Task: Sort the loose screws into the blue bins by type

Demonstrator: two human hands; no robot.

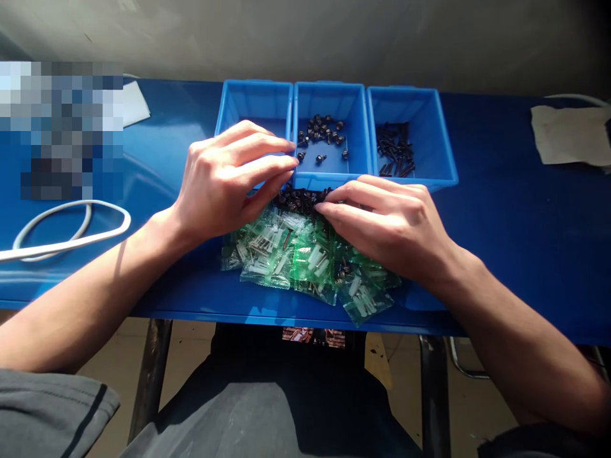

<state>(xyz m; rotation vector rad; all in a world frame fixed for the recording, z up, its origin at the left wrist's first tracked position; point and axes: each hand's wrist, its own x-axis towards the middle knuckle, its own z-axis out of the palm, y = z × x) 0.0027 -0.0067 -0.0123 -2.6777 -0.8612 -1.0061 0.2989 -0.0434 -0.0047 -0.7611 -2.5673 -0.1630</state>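
Note:
My left hand [226, 175] hangs over the front of the left blue bin [258, 102], its fingers stretched out and nothing visible in them. Its fingertips are by the wall of the middle bin [329, 177]. My right hand [386, 219] has its fingers together, tips at a pile of dark screws [298, 200] in front of the bins; its thumb and anything pinched are hidden. Under and before both hands lie several clear green packets [312, 261] holding white plastic plugs and screws. Dark hex-head screws [322, 130] lie in the middle bin.
The right blue bin [446, 159] holds longer dark screws [395, 152]. A white cable [71, 242] loops on the blue table [506, 254] at left, near a white paper [135, 104] and a blurred-out area. A beige paper-like piece [568, 137] lies far right. A wall stands behind.

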